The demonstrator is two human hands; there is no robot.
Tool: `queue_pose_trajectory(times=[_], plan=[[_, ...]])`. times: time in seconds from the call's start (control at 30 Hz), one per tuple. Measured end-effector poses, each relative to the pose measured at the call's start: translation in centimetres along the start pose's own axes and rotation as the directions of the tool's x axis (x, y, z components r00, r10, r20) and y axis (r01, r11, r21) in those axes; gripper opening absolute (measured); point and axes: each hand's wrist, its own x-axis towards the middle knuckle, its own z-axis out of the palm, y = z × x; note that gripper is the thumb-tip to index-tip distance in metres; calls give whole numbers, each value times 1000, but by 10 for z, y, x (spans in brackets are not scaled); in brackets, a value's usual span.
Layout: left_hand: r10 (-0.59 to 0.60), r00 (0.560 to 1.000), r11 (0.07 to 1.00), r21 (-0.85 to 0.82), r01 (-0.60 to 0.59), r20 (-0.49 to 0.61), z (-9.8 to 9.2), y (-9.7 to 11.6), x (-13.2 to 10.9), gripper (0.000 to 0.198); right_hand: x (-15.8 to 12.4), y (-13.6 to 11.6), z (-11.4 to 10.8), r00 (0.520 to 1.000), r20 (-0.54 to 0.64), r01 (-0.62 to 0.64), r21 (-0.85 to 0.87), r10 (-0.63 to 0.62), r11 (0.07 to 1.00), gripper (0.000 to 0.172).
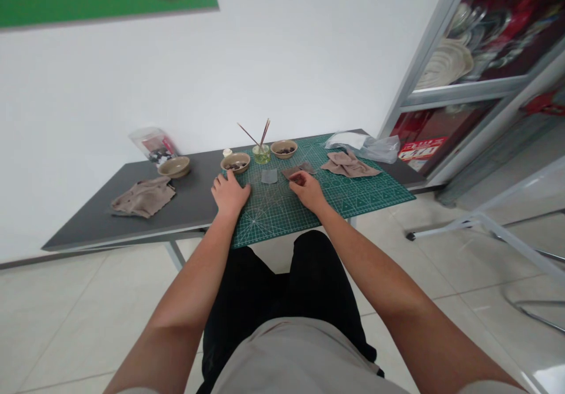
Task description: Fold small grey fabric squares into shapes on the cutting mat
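Note:
My left hand rests at the left edge of a green cutting mat, thumb apart from the fingers. Its fingertips are close to the near rim of a tan bowl holding small dark pieces. My right hand is bent over the mat with thumb and fingertips closed together. Whatever they pinch is too small to make out. Just beyond those fingertips lies a thin brown-grey flat piece. A small translucent square lies between my hands.
Behind stand a glass jar with thin brushes, another bowl and a small white bottle. Brown cloths lie at both sides. A plastic bag is at right; an empty-looking bowl and clear package are left.

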Motion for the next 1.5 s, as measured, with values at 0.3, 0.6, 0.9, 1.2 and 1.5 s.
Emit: queue_pose_trajectory(times=[0.3, 0.6, 0.9, 1.2, 1.5], plan=[[-18, 993, 989, -144, 35, 117, 5, -32, 9, 37, -1, -1, -2, 1000, 11, 10, -43, -9, 999, 22], [-20, 998, 770, -635, 54, 60, -16, -28, -12, 10, -2, -1, -2, 1000, 14, 13, 5, -13, 1000, 22], [327, 914, 531, -847, 34, 241, 4, 3, -29, 24, -2, 0, -3, 996, 76, 37, 83, -43, 996, 23], [508, 858, 766, -490, -415, 68, 8, 5, -41, 30, -6, -10, 13, 966, 233, 85, 114, -110, 990, 23], [503, 863, 613, -689, -387, -37, 8, -3, -36, 12, -6, -13, 38, 930, 362, 9, 150, -63, 989, 41]])
